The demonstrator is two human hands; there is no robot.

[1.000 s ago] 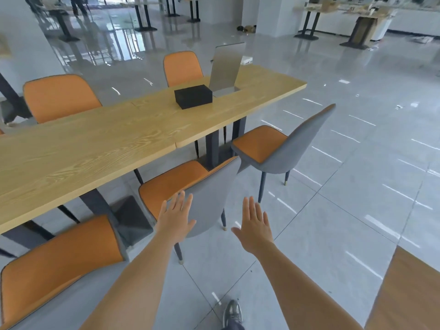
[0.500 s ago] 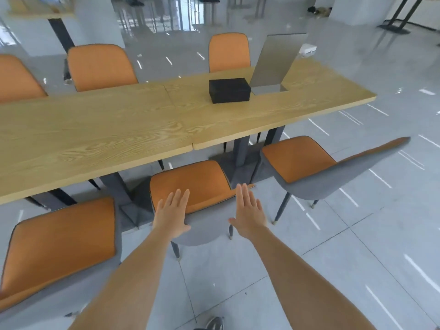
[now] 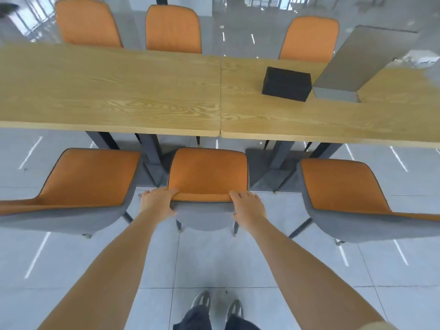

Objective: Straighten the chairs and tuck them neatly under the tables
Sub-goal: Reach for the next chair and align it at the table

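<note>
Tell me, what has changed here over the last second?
Both hands, open in the air before, have come down onto the middle chair: the left hand and right hand now grip the top of its backrest. The person now faces the table squarely. The black box sits where it was, and the seat is not yet under the table.

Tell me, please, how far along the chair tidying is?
Done: the three far chairs look close against the table. In hand: both hands, left and right, hold the middle chair. Left: pushing it under, then the left chair and right chair.
</note>
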